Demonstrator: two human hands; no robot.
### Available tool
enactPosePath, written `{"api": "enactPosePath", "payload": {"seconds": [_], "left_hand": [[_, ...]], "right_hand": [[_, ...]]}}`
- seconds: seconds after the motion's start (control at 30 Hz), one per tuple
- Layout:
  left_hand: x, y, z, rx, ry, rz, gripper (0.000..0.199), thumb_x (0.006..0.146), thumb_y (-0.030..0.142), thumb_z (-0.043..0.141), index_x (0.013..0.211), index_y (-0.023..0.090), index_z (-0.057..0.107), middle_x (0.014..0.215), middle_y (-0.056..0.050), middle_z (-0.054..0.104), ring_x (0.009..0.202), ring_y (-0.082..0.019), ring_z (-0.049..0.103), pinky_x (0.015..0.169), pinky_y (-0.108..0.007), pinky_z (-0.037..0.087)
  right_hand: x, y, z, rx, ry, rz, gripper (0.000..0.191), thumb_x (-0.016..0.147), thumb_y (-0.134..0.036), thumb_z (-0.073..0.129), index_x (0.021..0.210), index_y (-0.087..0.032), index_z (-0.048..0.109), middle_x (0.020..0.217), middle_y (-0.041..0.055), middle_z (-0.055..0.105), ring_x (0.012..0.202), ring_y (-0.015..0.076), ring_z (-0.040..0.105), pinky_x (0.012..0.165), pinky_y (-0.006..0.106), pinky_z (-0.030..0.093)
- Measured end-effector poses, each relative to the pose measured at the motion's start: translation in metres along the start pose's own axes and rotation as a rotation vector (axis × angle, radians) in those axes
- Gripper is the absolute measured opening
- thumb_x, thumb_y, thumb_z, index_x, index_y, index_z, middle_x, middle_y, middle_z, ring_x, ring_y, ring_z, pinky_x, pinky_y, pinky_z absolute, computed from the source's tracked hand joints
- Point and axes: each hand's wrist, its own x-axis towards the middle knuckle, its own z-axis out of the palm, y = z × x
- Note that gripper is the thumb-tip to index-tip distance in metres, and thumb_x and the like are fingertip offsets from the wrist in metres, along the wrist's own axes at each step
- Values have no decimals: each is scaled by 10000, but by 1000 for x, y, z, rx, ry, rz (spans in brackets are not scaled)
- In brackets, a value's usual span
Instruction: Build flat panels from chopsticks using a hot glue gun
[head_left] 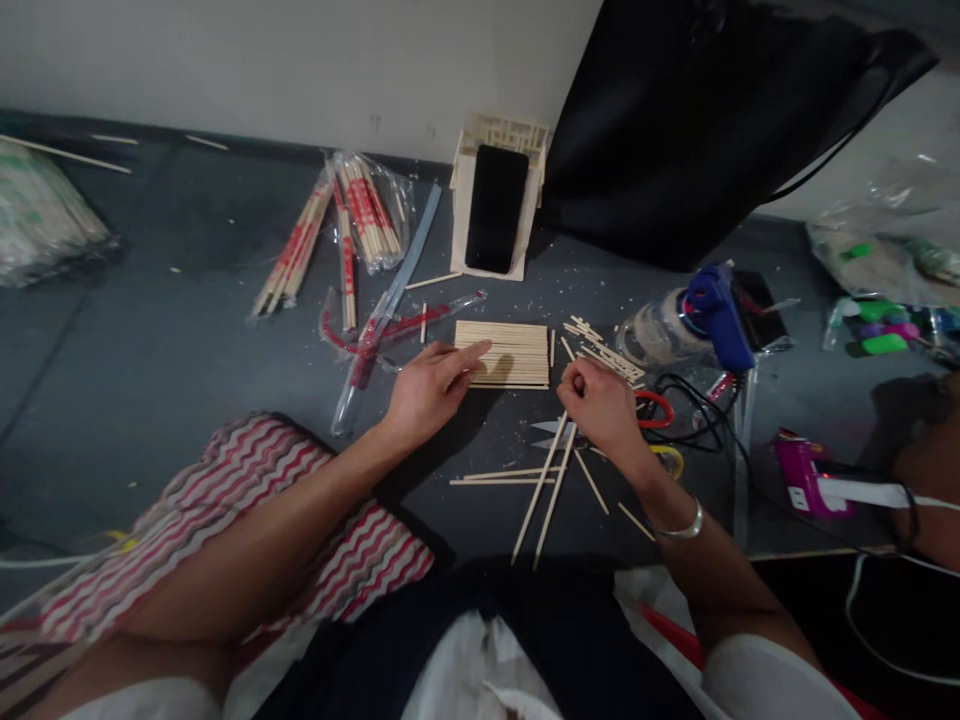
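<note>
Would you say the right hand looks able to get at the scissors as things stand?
Probably yes: the right hand is above the scissors, and their orange handle shows right beside it, seemingly free to grab. Two sticks cross the blades, though, and may need moving first.

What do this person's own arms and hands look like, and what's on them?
The left hand and right hand are bare, without gloves. A shiny silver-coloured, rounded bangle circles the right wrist; the left wrist shows none. White fabric sleeves cover both upper arms, leaving the forearms uncovered.
</note>
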Motion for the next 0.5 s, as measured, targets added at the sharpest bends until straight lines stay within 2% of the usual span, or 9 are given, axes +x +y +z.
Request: {"api": "enactPosePath", "payload": {"seconds": [0.13, 0.27, 0.37, 0.43, 0.5], "left_hand": [[0, -1, 1, 4, 14, 4, 415, 948, 186, 525, 1347, 190, 634, 997, -36, 818, 994, -220, 686, 872, -350, 561], [-1, 1, 0, -17, 18, 0, 427, 953, 206, 515, 1372, 190, 599, 1010, -35, 811, 988, -212, 698, 883, -348, 564], [-3, 1, -5, -75, 98, -40, 414, 958, 238, 512, 1361, 185, 588, 1077, -51, 795, 1003, -198, 708, 920, -347, 560], [-5, -1, -9, -112, 158, -111, 430, 951, 247, 515, 1374, 188, 567, 1136, -64, 778, 1004, -190, 712, 930, -350, 562], [-6, -5, -13, -164, 186, -204, 479, 936, 249, 520, 1411, 190, 524, 1151, -72, 770, 963, -181, 719, 907, -351, 574]], "right_hand": [[-1, 4, -2, -63, 36, 11, 155, 811, -208, 521, 663, -251, 511, 672, 21, 608, 649, 185, 532, 628, 292, 362], [-1, 5, 0, -53, 68, -27, 280, 950, -299, 459, 696, -245, 566, 712, 48, 634, 702, 198, 569, 660, 293, 394], [-1, 6, 2, 30, 71, -75, 251, 968, -301, 448, 932, -232, 687, 872, 78, 693, 827, 226, 627, 759, 320, 465], [0, 7, 3, 81, 46, -93, 290, 952, -282, 460, 1102, -219, 699, 921, 86, 698, 858, 242, 637, 807, 351, 494], [1, 8, 4, 121, 9, -102, 338, 948, -282, 466, 1192, -211, 690, 910, 84, 689, 850, 249, 633, 828, 374, 510]]}}
